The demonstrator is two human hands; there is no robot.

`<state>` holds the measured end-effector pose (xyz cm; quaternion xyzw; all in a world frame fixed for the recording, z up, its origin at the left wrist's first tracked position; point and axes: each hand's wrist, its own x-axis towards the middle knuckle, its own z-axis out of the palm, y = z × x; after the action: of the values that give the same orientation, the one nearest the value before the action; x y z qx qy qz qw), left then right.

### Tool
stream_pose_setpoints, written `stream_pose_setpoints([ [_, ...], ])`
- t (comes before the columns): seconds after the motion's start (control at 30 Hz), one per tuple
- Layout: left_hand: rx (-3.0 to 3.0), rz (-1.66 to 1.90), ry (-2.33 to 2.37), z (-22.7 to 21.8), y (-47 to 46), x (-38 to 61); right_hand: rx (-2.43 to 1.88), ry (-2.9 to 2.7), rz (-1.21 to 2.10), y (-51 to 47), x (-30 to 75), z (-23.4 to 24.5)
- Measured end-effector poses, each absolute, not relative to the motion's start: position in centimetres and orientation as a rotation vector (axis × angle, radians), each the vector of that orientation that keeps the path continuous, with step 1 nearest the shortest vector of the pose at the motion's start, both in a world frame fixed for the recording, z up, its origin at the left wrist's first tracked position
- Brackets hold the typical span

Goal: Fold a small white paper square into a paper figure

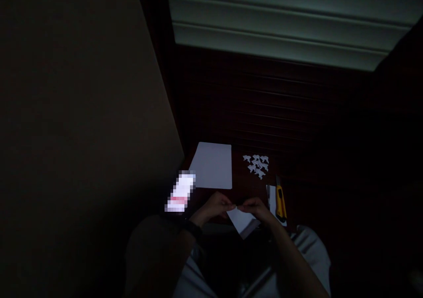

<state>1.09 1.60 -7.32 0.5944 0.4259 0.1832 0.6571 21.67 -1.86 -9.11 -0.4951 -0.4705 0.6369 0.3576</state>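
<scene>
Between my hands is a folded piece of white paper (243, 222), its lower corner hanging down toward my lap. My left hand (218, 204) pinches its top edge from the left, fingertips pressed together. From the right, my right hand (256, 207) pinches the same edge close beside the other fingertips. Beyond them on the dark table (239, 181) lies a stack of white paper sheets (213, 166). Several small folded paper pieces (257, 163) sit in a cluster to its right.
A yellow and black utility knife (280, 203) rests on a white strip of paper (272, 201) at the table's right edge. A lit, blurred-out screen (181, 192) glows at the left. A wall (99, 91) rises on the left; pale slats (280, 29) hang behind. The room is dim.
</scene>
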Motion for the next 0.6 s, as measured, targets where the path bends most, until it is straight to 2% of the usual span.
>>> stream_pose_setpoints([
  [0.27,1.281,0.426,0.933,-8.2,1.8,0.8,-1.217,-1.159,1.816,-2.2,21.2,-8.0],
  [0.6,1.244,0.405,1.012,-7.8,2.0,-0.2,-1.298,-1.236,1.811,-2.3,21.8,-8.5],
])
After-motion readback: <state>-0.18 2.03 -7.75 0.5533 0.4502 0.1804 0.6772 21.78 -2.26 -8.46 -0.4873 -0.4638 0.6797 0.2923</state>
